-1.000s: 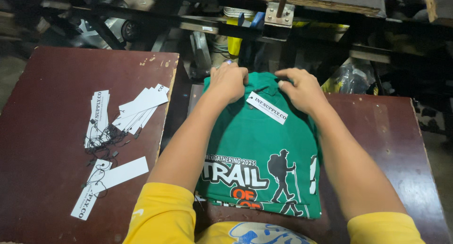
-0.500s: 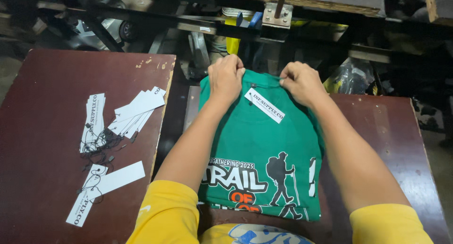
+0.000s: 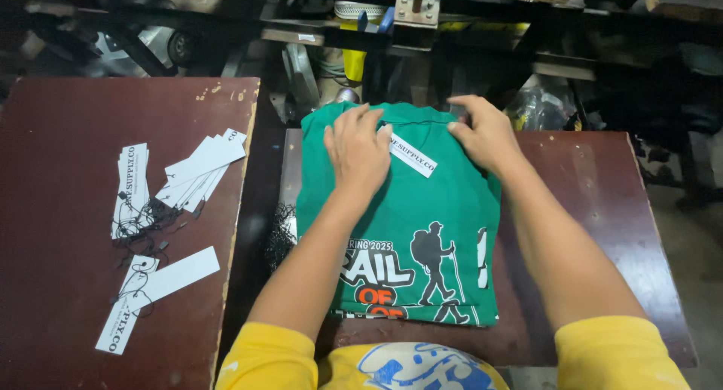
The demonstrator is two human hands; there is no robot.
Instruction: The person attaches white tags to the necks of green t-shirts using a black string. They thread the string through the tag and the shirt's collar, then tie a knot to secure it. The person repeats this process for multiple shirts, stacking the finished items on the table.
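Observation:
A folded green T-shirt (image 3: 444, 201) with a white and orange print of a hiker lies on a dark red board (image 3: 602, 201) in front of me. My left hand (image 3: 357, 150) rests flat on its upper part, fingers spread, next to a white paper hang tag (image 3: 413, 155) near the collar. My right hand (image 3: 483, 134) presses on the shirt's top right corner by the collar. Both arms wear yellow sleeves.
A second dark red board (image 3: 68, 284) on the left carries several white hang tags with black strings, in a fanned pile (image 3: 199, 171), a stack (image 3: 132, 186) and two loose ones (image 3: 162, 281). Dark metal machine frames and a yellow part (image 3: 352, 62) stand behind.
Both hands have shifted a little on the shirt's collar area; the left hand now lies flatter and lower, beside the tag. The view has moved slightly.

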